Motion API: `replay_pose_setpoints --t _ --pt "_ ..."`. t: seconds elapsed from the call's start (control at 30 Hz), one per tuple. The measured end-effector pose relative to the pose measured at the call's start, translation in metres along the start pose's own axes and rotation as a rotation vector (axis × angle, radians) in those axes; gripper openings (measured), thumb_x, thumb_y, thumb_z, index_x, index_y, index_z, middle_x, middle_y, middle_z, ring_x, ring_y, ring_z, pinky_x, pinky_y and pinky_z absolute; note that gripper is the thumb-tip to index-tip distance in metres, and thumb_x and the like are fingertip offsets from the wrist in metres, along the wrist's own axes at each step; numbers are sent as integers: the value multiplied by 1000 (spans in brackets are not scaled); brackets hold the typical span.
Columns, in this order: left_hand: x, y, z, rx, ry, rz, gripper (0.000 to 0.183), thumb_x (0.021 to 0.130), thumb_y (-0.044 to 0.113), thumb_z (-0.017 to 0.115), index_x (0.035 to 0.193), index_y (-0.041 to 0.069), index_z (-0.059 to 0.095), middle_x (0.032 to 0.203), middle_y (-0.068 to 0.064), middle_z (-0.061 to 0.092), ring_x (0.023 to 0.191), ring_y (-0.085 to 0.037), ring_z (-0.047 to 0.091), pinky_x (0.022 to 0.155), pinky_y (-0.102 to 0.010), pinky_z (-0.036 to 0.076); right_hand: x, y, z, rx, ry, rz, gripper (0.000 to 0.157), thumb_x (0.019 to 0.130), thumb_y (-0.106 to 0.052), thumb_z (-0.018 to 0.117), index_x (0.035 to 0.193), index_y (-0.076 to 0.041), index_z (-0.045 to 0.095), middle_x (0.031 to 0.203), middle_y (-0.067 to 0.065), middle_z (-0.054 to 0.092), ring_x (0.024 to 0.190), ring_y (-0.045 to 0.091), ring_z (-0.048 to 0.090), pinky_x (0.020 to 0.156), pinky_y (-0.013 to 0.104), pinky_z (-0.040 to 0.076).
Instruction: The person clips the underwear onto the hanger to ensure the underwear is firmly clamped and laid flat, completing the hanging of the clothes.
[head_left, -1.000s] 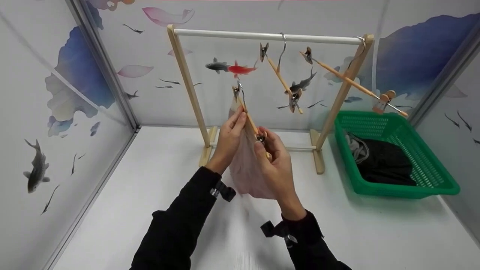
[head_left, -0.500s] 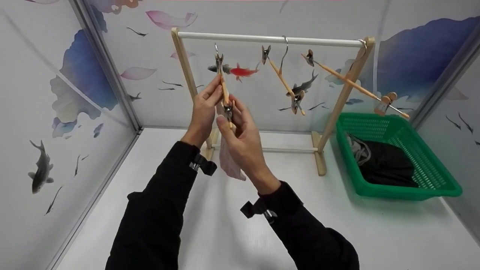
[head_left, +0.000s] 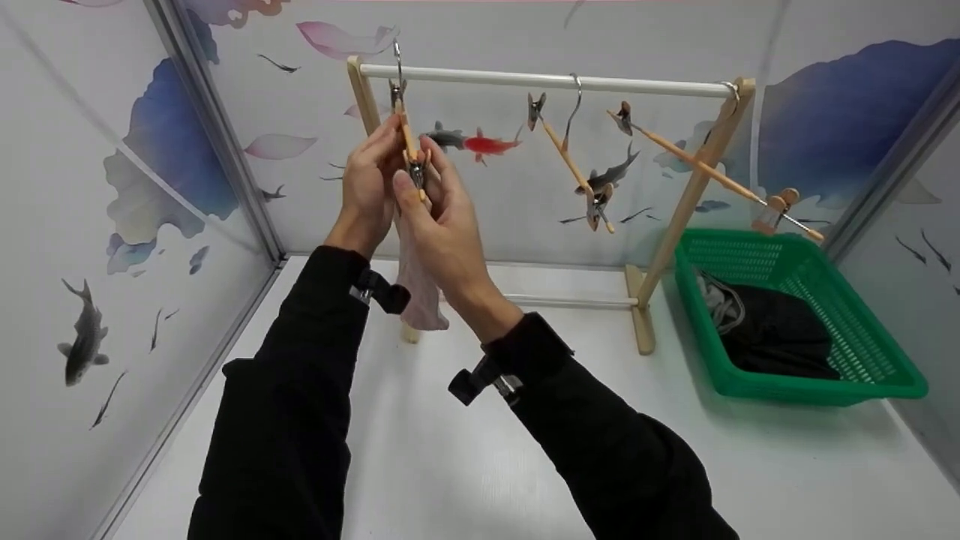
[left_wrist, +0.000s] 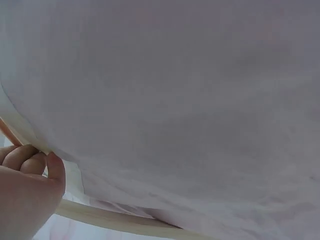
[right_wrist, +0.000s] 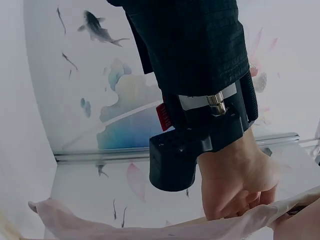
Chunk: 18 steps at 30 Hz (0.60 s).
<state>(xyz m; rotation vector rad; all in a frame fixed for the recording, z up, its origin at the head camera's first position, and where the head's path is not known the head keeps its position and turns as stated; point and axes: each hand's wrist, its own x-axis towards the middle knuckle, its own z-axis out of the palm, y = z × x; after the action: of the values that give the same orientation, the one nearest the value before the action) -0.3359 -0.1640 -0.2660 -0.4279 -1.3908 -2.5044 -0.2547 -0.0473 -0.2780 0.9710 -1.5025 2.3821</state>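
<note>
A wooden clip hanger (head_left: 408,136) is held up at the left end of the rack, its metal hook overlapping the white rail (head_left: 487,76) in the head view. From it hangs a pale pink cloth (head_left: 418,289); its garment kind does not show. My left hand (head_left: 369,187) pinches the hanger's bar near the middle. My right hand (head_left: 450,232) grips the near end, thumb and fingers around the metal clip (head_left: 416,172). In the left wrist view the cloth (left_wrist: 175,100) fills most of the frame, and the left hand (left_wrist: 35,185) pinches its top edge.
Two bare clip hangers, one mid-rail (head_left: 564,154) and one at the right end (head_left: 697,159), hang on the wooden rack (head_left: 679,195). A green basket (head_left: 817,390) with dark clothing (head_left: 780,326) stands at the right. Printed walls enclose the white table (head_left: 495,450).
Both hands have carried the hanger and cloth up and left, from in front of the rack to the rail's left end. The hook has risen to the rail's height. The other hangers stay put.
</note>
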Motion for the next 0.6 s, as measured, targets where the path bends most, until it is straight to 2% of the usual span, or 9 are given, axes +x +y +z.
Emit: replay_pose_setpoints --t 0.13,0.27,0.37,0.47,0.6 --pt "4 1 -6 -59 -1 -15 45 110 10 36 153 -2 39 153 -10 45 128 -19 48 101 -26 41 10 5 7 -14 -12 6 64 106 -6 52 159 3 18 162 21 28 148 23 32 111 27 37" --pt "7 1 -12 -5 -7 -21 45 111 13 35 153 -1 39 155 -7 42 136 -15 42 108 -25 35 13 11 9 -63 -22 0 64 106 -7 53 159 4 18 162 22 27 149 26 31 113 26 34" --pt "8 3 -14 21 -12 -51 44 111 15 34 152 -2 41 152 -8 43 134 -14 42 109 -25 34 14 14 10 -72 -18 23 64 106 -10 53 159 3 19 163 20 27 149 24 31 112 25 34" --pt "10 6 -14 -6 -14 -86 40 112 16 33 144 -2 47 140 -9 47 124 -16 46 104 -26 36 16 15 12 -70 -8 42 65 106 -13 54 159 3 20 163 19 28 148 21 32 112 24 35" --pt "13 8 -14 -11 -27 -110 31 112 20 32 126 1 52 118 -8 49 108 -16 49 94 -27 38 21 19 12 -77 -10 34 63 107 -14 54 158 5 22 161 20 31 147 23 34 111 24 36"
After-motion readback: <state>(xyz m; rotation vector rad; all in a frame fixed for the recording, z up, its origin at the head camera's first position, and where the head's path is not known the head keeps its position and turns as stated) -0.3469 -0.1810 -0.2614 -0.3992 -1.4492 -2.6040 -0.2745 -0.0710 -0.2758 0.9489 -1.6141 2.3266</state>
